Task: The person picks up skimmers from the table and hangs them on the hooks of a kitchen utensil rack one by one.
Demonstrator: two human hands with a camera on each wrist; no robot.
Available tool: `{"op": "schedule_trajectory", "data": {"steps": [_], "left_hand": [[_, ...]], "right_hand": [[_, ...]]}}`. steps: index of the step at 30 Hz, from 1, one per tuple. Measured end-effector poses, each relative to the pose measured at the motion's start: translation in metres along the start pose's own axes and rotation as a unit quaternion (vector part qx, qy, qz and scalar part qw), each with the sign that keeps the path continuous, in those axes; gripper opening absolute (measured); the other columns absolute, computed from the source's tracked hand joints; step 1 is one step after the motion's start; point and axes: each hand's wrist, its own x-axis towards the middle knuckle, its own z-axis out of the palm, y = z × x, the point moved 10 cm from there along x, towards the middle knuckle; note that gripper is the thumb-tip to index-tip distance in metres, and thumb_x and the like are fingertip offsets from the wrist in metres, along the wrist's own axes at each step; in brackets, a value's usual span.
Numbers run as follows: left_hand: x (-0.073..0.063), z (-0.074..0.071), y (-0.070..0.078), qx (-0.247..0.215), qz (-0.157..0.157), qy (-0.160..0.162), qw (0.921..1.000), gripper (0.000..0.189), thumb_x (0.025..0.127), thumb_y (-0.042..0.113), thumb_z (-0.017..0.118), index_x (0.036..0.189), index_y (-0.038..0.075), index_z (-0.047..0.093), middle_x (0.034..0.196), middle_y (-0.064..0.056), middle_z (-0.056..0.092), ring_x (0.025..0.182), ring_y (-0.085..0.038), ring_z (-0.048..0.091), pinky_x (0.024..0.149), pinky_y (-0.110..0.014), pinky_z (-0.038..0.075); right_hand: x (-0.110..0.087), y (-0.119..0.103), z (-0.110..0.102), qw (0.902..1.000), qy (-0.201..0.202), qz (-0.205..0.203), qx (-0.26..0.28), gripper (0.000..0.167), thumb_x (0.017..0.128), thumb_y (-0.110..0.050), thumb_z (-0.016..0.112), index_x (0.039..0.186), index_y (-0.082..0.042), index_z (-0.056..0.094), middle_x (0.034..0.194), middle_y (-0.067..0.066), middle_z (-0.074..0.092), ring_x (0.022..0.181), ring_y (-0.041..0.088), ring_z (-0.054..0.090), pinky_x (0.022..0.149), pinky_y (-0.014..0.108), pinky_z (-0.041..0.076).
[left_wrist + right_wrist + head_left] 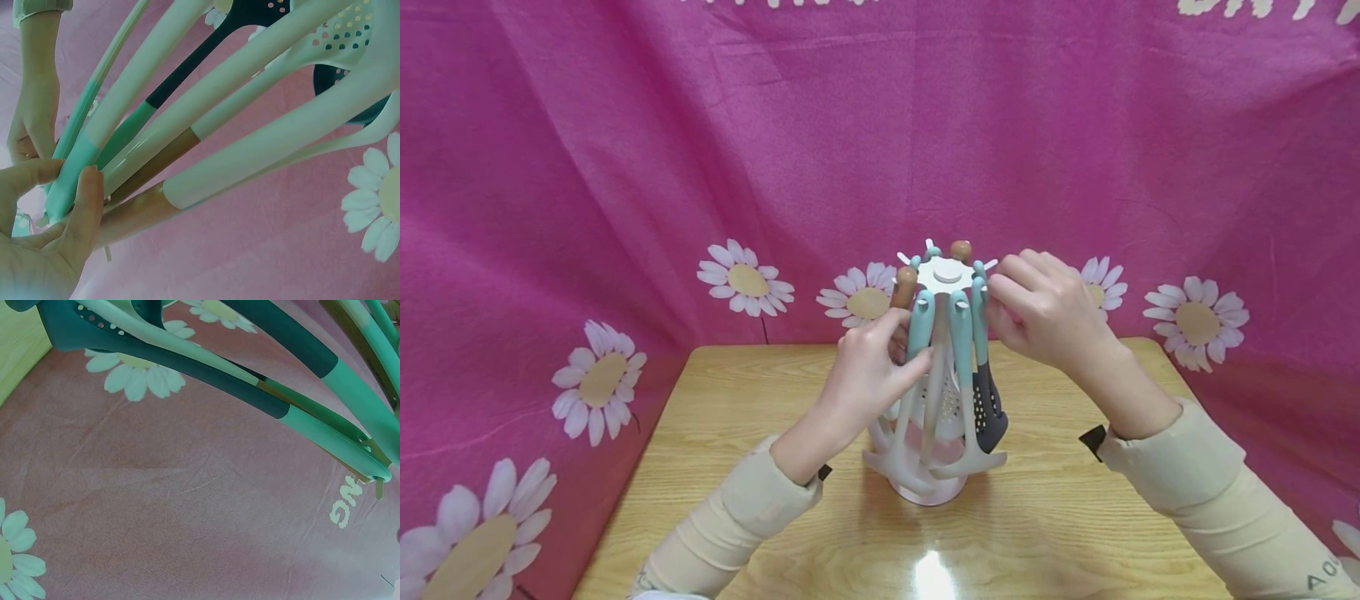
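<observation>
A utensil stand with a white hub [947, 272] and a pale pink base [934, 493] holds several hanging kitchen utensils. At its front left, my left hand [872, 362] pinches the mint handle [80, 164] of a pale utensil between thumb and fingers. That utensil hangs head down; its exact kind is unclear. My right hand [1045, 308], fingers curled, is at the stand's upper right, against or close to a mint handle [979, 317]. Its fingertips are hidden, so a grip cannot be confirmed. Below it hangs a dark slotted utensil [989, 408].
The stand rests on a wooden table [760, 392]. Behind and beside it hangs a magenta cloth [820, 150] printed with daisies. Another mint-handled pale utensil [962, 350] hangs at the front, and brown handles [905, 287] show among the mint ones.
</observation>
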Motion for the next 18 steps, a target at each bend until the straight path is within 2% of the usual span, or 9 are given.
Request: {"op": "schedule_trajectory", "data": {"steps": [6, 9, 11, 14, 16, 18], "left_hand": [[0.002, -0.011, 0.003, 0.030, 0.014, -0.003, 0.9994, 0.023, 0.076, 0.016, 0.072, 0.092, 0.003, 0.063, 0.071, -0.003, 0.063, 0.059, -0.010, 0.056, 0.054, -0.017, 0.044], [0.005, -0.026, 0.005, 0.025, 0.043, 0.018, 0.9986, 0.016, 0.078, 0.015, 0.070, 0.087, 0.004, 0.064, 0.071, -0.002, 0.062, 0.059, -0.010, 0.056, 0.055, -0.018, 0.046], [0.007, -0.037, 0.004, 0.020, 0.071, 0.039, 0.9965, 0.012, 0.080, 0.012, 0.067, 0.086, 0.002, 0.064, 0.072, -0.003, 0.062, 0.060, -0.011, 0.058, 0.056, -0.019, 0.048], [0.012, -0.051, -0.003, 0.038, 0.113, 0.070, 0.9904, 0.012, 0.081, 0.009, 0.063, 0.090, 0.000, 0.064, 0.077, -0.006, 0.063, 0.067, -0.014, 0.060, 0.062, -0.022, 0.050], [0.016, -0.058, -0.013, 0.060, 0.130, 0.087, 0.9859, 0.015, 0.081, 0.008, 0.062, 0.093, -0.002, 0.064, 0.083, -0.009, 0.063, 0.076, -0.018, 0.060, 0.070, -0.026, 0.051], [0.020, -0.062, -0.026, 0.094, 0.137, 0.100, 0.9811, 0.019, 0.081, 0.009, 0.062, 0.097, -0.002, 0.064, 0.091, -0.011, 0.063, 0.086, -0.022, 0.059, 0.079, -0.030, 0.048]], "right_hand": [[0.000, 0.001, -0.003, 0.9995, -0.028, 0.009, 0.006, 0.003, 0.073, -0.002, 0.051, 0.070, -0.003, 0.052, 0.062, 0.005, 0.045, 0.053, 0.021, 0.038, 0.050, 0.031, 0.028], [0.000, 0.006, -0.007, 0.9988, -0.039, 0.021, 0.022, 0.006, 0.072, -0.002, 0.054, 0.077, -0.002, 0.058, 0.067, 0.006, 0.053, 0.055, 0.021, 0.043, 0.051, 0.032, 0.031], [-0.002, 0.013, -0.011, 0.9984, -0.027, 0.038, 0.032, 0.010, 0.074, -0.003, 0.054, 0.081, -0.001, 0.061, 0.070, 0.008, 0.058, 0.058, 0.022, 0.047, 0.053, 0.034, 0.034], [-0.007, 0.030, -0.020, 0.9965, 0.009, 0.078, 0.027, 0.017, 0.077, -0.007, 0.052, 0.087, 0.000, 0.063, 0.078, 0.011, 0.062, 0.064, 0.027, 0.051, 0.058, 0.039, 0.036], [-0.014, 0.045, -0.022, 0.9931, 0.025, 0.114, 0.014, 0.022, 0.077, -0.009, 0.051, 0.093, 0.000, 0.063, 0.085, 0.014, 0.063, 0.074, 0.031, 0.054, 0.062, 0.042, 0.037], [-0.024, 0.060, -0.019, 0.9890, 0.013, 0.147, -0.007, 0.029, 0.077, -0.012, 0.051, 0.102, -0.001, 0.062, 0.096, 0.017, 0.062, 0.086, 0.034, 0.054, 0.069, 0.046, 0.037]]}}
